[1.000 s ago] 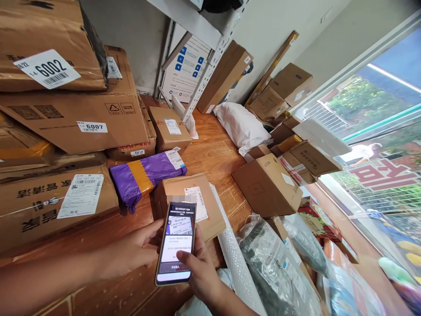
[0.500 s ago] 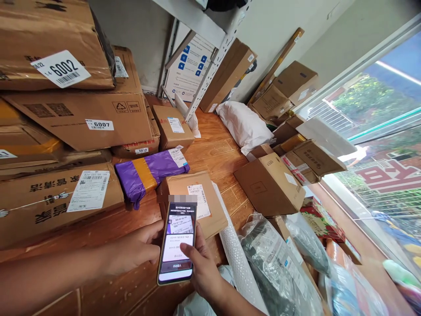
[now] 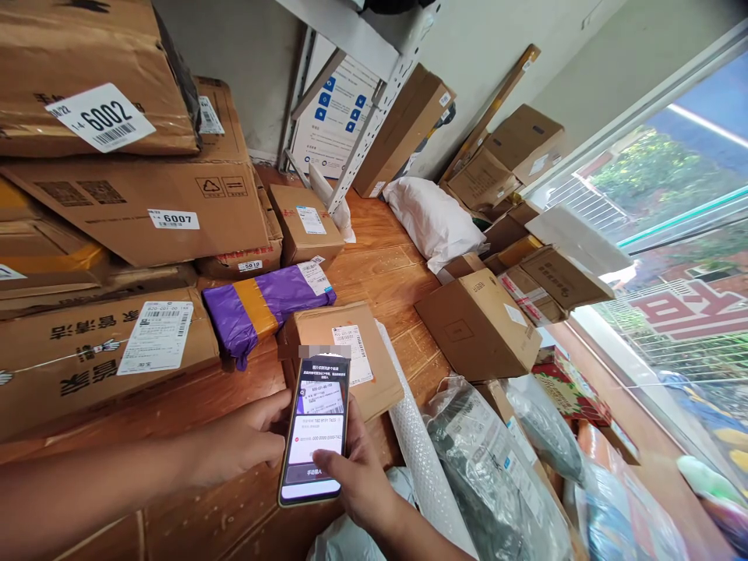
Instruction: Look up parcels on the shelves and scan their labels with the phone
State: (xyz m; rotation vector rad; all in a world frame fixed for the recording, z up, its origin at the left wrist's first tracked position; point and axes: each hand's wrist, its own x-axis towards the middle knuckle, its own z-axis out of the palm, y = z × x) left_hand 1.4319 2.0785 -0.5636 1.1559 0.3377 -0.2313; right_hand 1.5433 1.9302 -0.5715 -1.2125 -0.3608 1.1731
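Observation:
A smartphone (image 3: 314, 432) with a lit screen is upright in front of me, showing a label picture and lines of numbers. My right hand (image 3: 365, 471) grips its right edge, the thumb resting on the lower part of the screen. At the left edge, my left hand (image 3: 260, 432) has its fingers bent against the phone; their tips are partly hidden. Behind the phone lies a cardboard box (image 3: 382, 382) with a white shipping label (image 3: 353, 354). A purple parcel (image 3: 234, 312) with yellow tape is beyond my left hand.
Stacked cartons (image 3: 128, 202) with number stickers rise on the left. A bubble-wrap roll (image 3: 426, 460) and a plastic-wrapped parcel (image 3: 496, 467) lie to the right. Farther off are a white sack (image 3: 435, 218), a large carton (image 3: 479, 323) and a metal rack post (image 3: 379, 117). A window borders the right.
My right thumb has moved slightly down and left on the screen. A line with a red mark and a number now shows there. The view has shifted slightly.

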